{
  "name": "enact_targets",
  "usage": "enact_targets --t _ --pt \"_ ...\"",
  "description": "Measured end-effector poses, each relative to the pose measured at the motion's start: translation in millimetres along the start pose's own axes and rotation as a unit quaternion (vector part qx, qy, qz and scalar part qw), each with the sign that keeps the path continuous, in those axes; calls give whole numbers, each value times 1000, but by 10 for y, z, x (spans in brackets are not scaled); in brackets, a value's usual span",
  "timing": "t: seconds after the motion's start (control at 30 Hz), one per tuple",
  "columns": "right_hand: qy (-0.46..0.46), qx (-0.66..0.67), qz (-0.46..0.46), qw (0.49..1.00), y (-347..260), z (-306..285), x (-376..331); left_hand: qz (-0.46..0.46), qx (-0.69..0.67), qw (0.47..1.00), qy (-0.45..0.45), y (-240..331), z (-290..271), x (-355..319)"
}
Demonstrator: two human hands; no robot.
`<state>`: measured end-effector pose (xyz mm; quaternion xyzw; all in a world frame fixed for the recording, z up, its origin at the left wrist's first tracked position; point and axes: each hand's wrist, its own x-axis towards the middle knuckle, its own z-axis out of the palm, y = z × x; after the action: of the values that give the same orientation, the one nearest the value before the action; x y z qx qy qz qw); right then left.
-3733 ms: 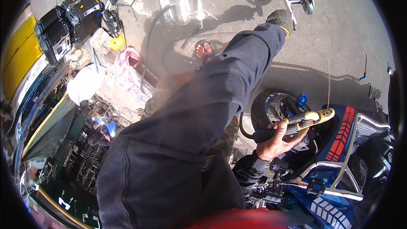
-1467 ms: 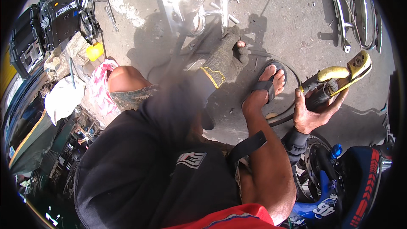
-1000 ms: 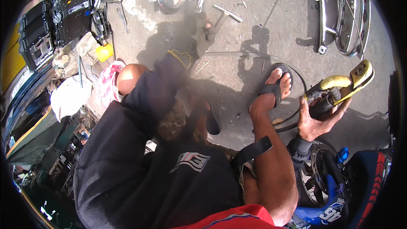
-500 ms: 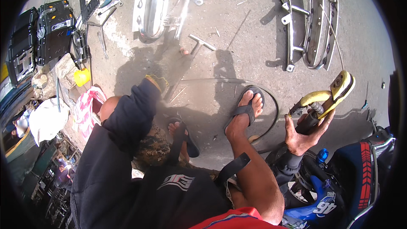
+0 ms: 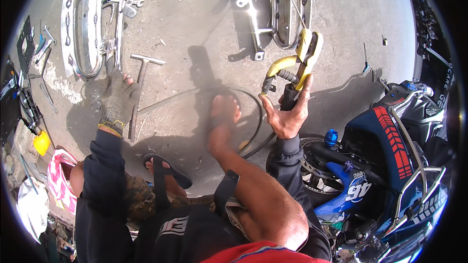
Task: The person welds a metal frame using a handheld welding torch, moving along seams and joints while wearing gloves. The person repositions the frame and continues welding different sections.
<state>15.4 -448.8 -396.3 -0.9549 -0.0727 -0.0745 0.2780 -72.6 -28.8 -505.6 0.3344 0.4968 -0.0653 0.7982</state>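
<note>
My right hand is wrapped round the black handle of a yellow electrode holder. A thin welding rod juts up from its jaws, over one of the silver metal frames. In a grey work glove, my left hand reaches to the lower end of the other silver frame. Its fingers are bent round a narrow grey piece whose kind I cannot make out. Close beside that glove lies a T-shaped hammer with a long metal handle.
A black cable curves over the concrete around my right foot. At right stands a blue and black motorcycle. Wrenches, a yellow cup-like object and a pink-and-white cloth lie at left.
The view has swung right, so the scene sits farther left. My right hand has moved the electrode holder slightly forward. My right foot has shifted and is blurred. The left hand stays at its frame.
</note>
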Motion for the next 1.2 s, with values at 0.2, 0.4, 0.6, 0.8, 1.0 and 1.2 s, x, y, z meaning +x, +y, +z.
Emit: enact_targets --t 0.2,0.4,0.6,0.8,1.0,1.2 --pt "35 -7 -44 998 35 7 225 -19 -14 999 36 47 176 -78" --pt "47 -20 -97 994 25 11 490 -7 -38 999 21 85 248 -128" --pt "9 16 -48 999 34 35 498 -12 -19 998 52 82 267 -111" --pt "4 17 -83 996 54 102 571 -2 -24 999 39 86 232 -117" --pt "19 -33 -114 993 81 152 669 -32 -39 999 7 71 121 -56" --pt "-24 -1 -56 998 113 123 475 -18 -32 999 -33 33 46 -39"
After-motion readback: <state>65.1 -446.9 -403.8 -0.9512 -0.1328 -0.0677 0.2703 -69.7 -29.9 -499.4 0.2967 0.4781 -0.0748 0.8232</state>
